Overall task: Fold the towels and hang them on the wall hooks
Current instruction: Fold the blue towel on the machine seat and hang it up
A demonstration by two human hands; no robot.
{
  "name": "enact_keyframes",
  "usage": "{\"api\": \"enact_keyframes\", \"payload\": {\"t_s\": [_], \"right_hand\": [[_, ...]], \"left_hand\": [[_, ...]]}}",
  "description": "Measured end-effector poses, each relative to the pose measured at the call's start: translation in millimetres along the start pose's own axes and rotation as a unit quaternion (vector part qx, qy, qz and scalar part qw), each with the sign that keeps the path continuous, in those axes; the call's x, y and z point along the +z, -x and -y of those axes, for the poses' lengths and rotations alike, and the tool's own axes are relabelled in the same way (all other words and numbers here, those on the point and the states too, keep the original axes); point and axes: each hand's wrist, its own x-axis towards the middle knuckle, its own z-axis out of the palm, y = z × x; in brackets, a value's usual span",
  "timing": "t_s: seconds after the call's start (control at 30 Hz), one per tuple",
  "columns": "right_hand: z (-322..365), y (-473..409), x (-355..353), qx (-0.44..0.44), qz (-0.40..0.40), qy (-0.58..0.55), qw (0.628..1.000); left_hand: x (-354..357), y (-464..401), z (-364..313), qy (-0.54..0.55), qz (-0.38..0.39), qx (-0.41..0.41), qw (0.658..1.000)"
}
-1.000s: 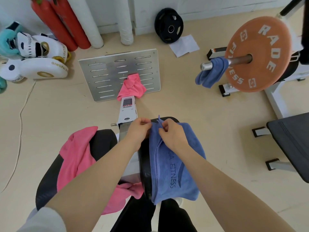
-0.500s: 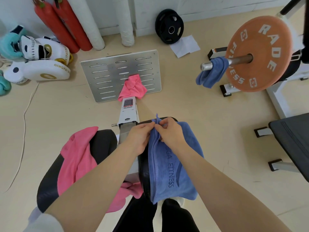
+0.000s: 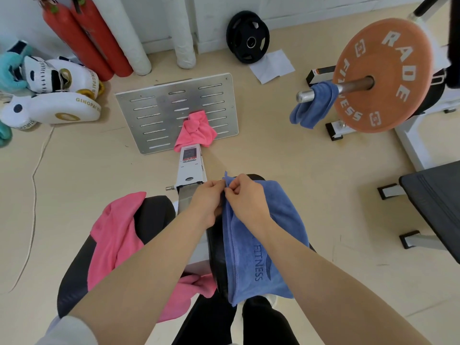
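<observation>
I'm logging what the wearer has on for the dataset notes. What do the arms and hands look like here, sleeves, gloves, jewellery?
Both forearms are bare. The left hand and right hand wear no gloves, and no rings, watch or bracelets show. A pale, whitish sleeve is pushed up high on the left arm; no sleeve is visible on the right arm.

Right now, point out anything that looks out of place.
A blue towel is slung over the barbell end, and a pink towel lies bunched on the metal footplate. Neither is folded.
</observation>
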Motion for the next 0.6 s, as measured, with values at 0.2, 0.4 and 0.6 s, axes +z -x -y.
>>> {"api": "enact_keyframes", "payload": {"t_s": [0.2, 0.4, 0.6], "right_hand": [[2, 2, 2, -0.006, 0.048, 0.047, 0.998], [-2, -2, -32, 0.087, 0.206, -0.160, 0.961], [-64, -27, -60, 0.190, -0.019, 0.125, 0.974]], "left_hand": [[-2, -5, 1, 0.070, 0.038, -0.021, 0.997], [-6, -9, 12, 0.063, 0.095, 0.012, 0.993], [0, -8, 5, 0.063, 0.037, -0.005, 0.997]]}}
